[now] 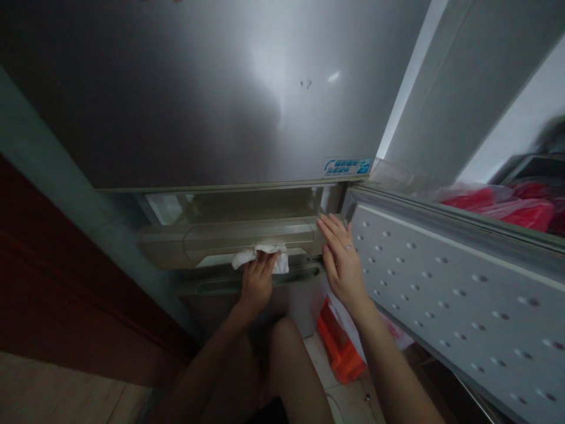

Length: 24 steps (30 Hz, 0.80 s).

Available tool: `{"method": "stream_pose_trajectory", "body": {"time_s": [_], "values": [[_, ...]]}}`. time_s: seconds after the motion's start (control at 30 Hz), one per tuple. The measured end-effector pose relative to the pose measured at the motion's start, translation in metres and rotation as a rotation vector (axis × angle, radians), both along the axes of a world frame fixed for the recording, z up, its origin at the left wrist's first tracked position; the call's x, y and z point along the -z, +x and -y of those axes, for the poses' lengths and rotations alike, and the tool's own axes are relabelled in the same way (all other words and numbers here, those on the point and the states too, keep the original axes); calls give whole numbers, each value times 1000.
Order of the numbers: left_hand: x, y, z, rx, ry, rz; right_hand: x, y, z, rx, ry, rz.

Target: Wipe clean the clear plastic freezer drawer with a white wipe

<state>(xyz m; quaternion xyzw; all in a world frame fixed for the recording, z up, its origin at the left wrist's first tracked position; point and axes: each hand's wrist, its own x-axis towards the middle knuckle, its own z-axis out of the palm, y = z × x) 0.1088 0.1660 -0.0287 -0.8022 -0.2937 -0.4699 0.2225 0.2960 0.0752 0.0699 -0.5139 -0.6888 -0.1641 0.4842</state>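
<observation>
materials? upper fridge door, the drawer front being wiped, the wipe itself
Upper fridge door: looks like brushed metal, satin sheen with soft glare. Drawer front: clear, slightly hazy plastic, see-through. Wipe in the left hand: white, crumpled, paper or thin cloth, can't tell which.

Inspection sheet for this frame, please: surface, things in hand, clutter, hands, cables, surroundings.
Surface: clear plastic drawer front below the closed steel fridge door.
Things in hand: white cloth pressed on the drawer front.
Clutter: orange box on the floor; red bags behind the open door.
Hands: left hand grips the cloth; right hand lies flat, fingers at the drawer's right end.
Cables: nothing seen.
Surroundings: open door's dimpled white liner at right; dark red panel at left; dim light.
</observation>
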Motion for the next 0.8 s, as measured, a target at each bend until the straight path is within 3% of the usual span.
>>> {"method": "stream_pose_trajectory", "body": {"time_s": [0.2, 0.43, 0.63, 0.8], "values": [[-29, 37, 6, 93, -46, 56, 0, 0, 1, 4, -13, 15], [-25, 71, 14, 130, -61, 134, 1, 0, 0, 3, 1, 8], [-17, 58, 9, 201, -108, -36, 1, 1, 0, -6, -4, 17], [-23, 36, 3, 132, -96, -128, 0, 1, 0, -5, -4, 13]]}}
